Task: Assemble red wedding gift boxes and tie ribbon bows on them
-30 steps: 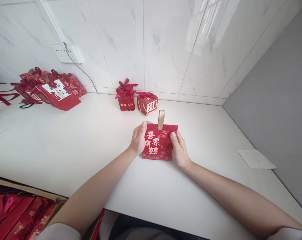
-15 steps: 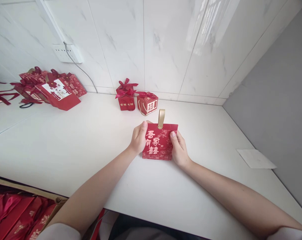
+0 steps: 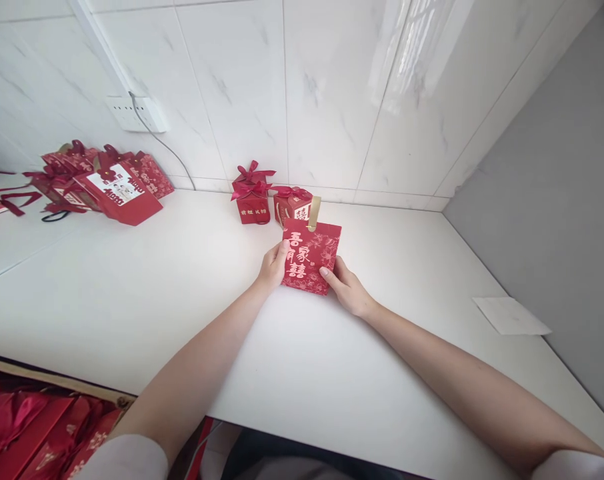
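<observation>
Between my two hands is a red gift box (image 3: 312, 257) with pale Chinese characters, a flower print and a gold ribbon loop (image 3: 314, 213) at its top. My left hand (image 3: 273, 265) grips its left edge, thumb on the front. Lower on the right side, my right hand (image 3: 349, 288) pinches it with the thumb in front and the fingers behind. The box is held over the table, its top overlapping a small red box with a bow (image 3: 285, 207) behind it. Beside that one stands a red box with ribbon bows (image 3: 253, 208).
A pile of red gift boxes (image 3: 117, 193) lies at the back left of the white table (image 3: 182, 280), below a wall socket (image 3: 137, 113) with a cable. White paper (image 3: 512, 315) lies near the grey partition (image 3: 547, 167). At lower left, a carton holds several red boxes (image 3: 37, 427).
Both hands have moved the gift box up and slightly left, towards the small boxes. My right hand now holds it lower on its right side.
</observation>
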{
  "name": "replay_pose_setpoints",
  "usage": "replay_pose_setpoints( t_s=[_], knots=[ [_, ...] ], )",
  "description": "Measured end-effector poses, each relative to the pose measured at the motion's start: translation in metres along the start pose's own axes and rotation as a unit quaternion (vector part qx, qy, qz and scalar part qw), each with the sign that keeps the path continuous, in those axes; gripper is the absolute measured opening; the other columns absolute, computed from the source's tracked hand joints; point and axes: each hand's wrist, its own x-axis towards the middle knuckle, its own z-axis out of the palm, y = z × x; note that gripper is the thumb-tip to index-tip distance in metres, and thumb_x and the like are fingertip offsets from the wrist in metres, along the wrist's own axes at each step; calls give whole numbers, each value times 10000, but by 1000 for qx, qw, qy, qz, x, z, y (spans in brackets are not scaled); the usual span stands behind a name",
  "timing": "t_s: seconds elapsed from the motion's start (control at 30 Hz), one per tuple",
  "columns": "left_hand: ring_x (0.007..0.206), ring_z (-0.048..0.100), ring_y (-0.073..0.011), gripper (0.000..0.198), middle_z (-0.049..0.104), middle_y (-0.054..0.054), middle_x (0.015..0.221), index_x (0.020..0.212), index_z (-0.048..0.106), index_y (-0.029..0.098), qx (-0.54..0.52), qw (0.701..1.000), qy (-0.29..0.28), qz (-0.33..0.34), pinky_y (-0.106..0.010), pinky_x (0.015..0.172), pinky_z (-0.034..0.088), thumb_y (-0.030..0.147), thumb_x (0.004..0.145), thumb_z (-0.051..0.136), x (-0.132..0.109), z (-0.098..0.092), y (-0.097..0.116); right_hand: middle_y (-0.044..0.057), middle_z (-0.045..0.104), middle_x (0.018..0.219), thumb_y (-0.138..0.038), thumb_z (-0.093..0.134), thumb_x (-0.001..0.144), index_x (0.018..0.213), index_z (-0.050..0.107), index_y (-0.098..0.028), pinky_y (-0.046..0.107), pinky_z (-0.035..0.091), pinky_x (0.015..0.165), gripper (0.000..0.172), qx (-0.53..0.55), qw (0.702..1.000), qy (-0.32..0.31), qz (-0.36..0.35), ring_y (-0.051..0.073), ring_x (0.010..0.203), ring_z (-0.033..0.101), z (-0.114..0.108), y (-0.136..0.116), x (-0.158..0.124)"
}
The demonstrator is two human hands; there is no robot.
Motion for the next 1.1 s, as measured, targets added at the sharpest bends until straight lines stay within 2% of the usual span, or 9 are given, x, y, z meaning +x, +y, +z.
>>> replay_pose_setpoints(
  t_s=[0.17, 0.27, 0.37, 0.47, 0.57, 0.63, 0.7, 0.83, 1.1],
  knots=[
    [976, 647, -238, 636, 709, -109, 1043, 1093, 642, 123, 8, 998, -54, -16, -358, 898, 477, 658, 887, 367, 2, -3, 2, 44, 592, 1310, -499, 526, 908, 1265, 516, -257, 430, 425, 1054, 432, 9, 999, -33, -38, 232, 1180, 568, -14, 9, 15],
    [991, 645, -247, 611, 706, -117, 1061, 1066, 646, 120, -13, 995, -97, -26, -378, 938, 464, 652, 871, 417, 7, -10, 8, 45, 604, 1289, -489, 530, 906, 1240, 532, -253, 433, 434, 1050, 409, 24, 998, -41, -47, 231, 1169, 577, -18, 10, 18],
    [1011, 640, -244, 468, 701, -105, 1063, 1015, 628, 148, -9, 986, -156, -55, -397, 967, 450, 564, 802, 609, 10, -27, 15, 62, 616, 1261, -482, 566, 888, 1277, 482, -261, 448, 459, 1016, 455, 12, 999, -8, -51, 234, 1143, 590, -18, 10, 16],
    [989, 648, -218, 445, 693, -62, 1068, 974, 553, 198, 3, 982, -171, -82, -399, 924, 479, 383, 655, 803, 11, -47, 19, 94, 580, 1296, -470, 644, 838, 1269, 415, -268, 432, 526, 900, 529, 23, 996, 54, -61, 225, 1073, 620, -16, 10, 12],
    [1068, 622, -231, 430, 665, -72, 1148, 906, 553, 186, 6, 977, -201, -75, -424, 968, 463, 303, 603, 835, 11, -56, 20, 93, 583, 1283, -469, 647, 835, 1085, 471, -242, 408, 533, 866, 381, 41, 994, 72, -76, 205, 1021, 637, -17, 10, 9],
    [1139, 592, -261, 446, 648, -90, 1200, 965, 608, 177, 30, 967, -238, -86, -456, 1024, 425, 285, 597, 835, 9, -55, 21, 85, 624, 1207, -471, 622, 851, 1029, 518, -221, 423, 515, 899, 325, 6, 997, 34, -73, 214, 1023, 633, -19, 10, 9],
    [1175, 575, -293, 540, 649, -99, 1221, 1075, 645, 177, 56, 958, -262, -101, -481, 1050, 402, 279, 583, 841, 7, -52, 22, 88, 638, 1159, -463, 638, 840, 1079, 561, -204, 450, 491, 939, 360, -64, 995, -23, -78, 242, 1053, 616, -23, 11, 10],
    [1132, 606, -322, 582, 689, -95, 1168, 1096, 692, 180, 76, 958, -254, -109, -489, 1021, 434, 296, 548, 852, 2, -47, 25, 101, 592, 1229, -438, 653, 831, 1196, 578, -207, 473, 444, 1008, 438, -168, 970, -109, -139, 279, 1146, 562, -31, 9, 11],
    [1015, 652, -311, 481, 725, -92, 1064, 987, 734, 167, 65, 959, -245, -130, -504, 963, 478, 315, 544, 851, 2, -51, 22, 98, 549, 1302, -462, 574, 884, 1285, 538, -250, 487, 430, 1037, 455, -211, 956, -131, -155, 286, 1202, 528, -35, 6, 11]
  ],
)
